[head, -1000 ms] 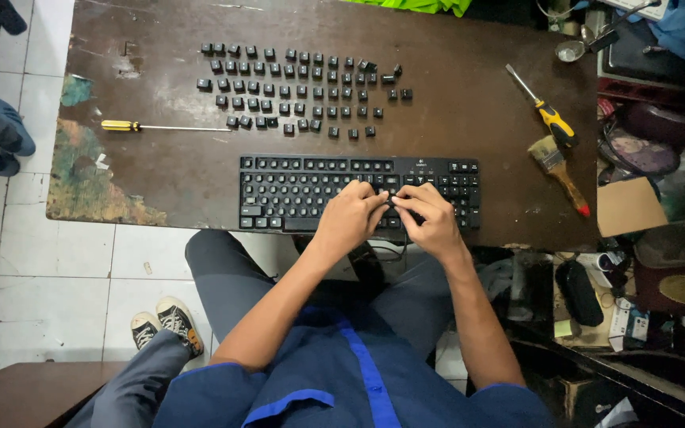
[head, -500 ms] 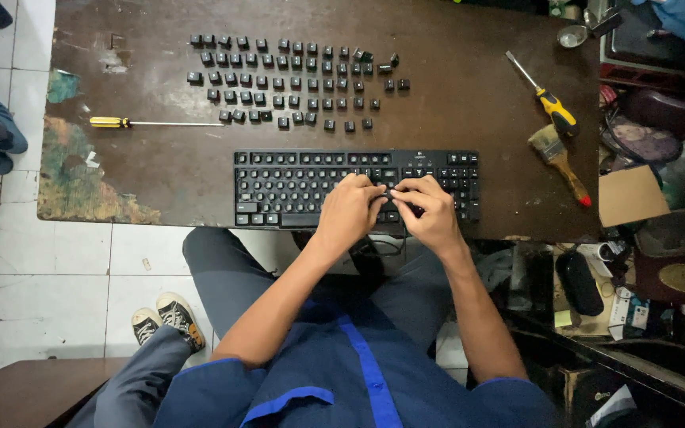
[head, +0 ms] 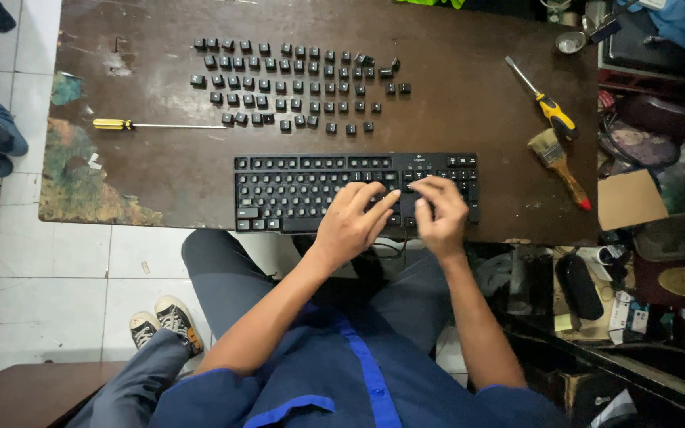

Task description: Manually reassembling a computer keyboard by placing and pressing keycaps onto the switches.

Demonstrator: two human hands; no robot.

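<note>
Closest to us, both our hands sit on the black keyboard point(head: 356, 192), which lies along the near edge of the dark worktop point(head: 477, 111). Our left hand point(head: 350, 226) rests flat-ish with fingers point(head: 382, 202) spread loosely over the keys, nothing gripped that we can see. Our right hand point(head: 440, 210) is curled, fingertips pinched down near the arrow-key area (might be on a small cap, honestly can't tell).

Further back, the pulled keycaps point(head: 295, 85) are laid out in neat rows, well apart from the keyboard. A yellow-handled screwdriver point(head: 152, 125) lies to their left; another screwdriver point(head: 545, 99) and a paintbrush point(head: 558, 162) sit off to the right.

Risk-wise: the keyboard is right at the worktop edge, so a hard press could tip it into our lap. One careless sleeve sweep would probably scramble those rows too.
</note>
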